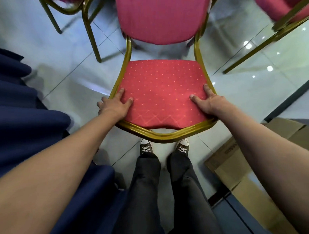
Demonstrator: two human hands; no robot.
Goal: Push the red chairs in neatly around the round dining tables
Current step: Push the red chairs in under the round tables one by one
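Observation:
A red chair (pixel 162 87) with a dotted seat cushion and a gold metal frame stands right in front of me, its backrest on the far side. My left hand (pixel 113 105) grips the seat's left front corner, thumb on the cushion and fingers under the rim. On the opposite front corner my right hand (pixel 207 100) holds the seat the same way. A table draped in a dark blue cloth (pixel 15 115) is at my left, beside the chair.
Two more red chairs with gold frames stand at the top left (pixel 88 22) and top right (pixel 285 6). Flattened cardboard (pixel 233 162) lies on the floor at my right. My feet (pixel 164 146) stand on glossy tiles just behind the seat's front rail.

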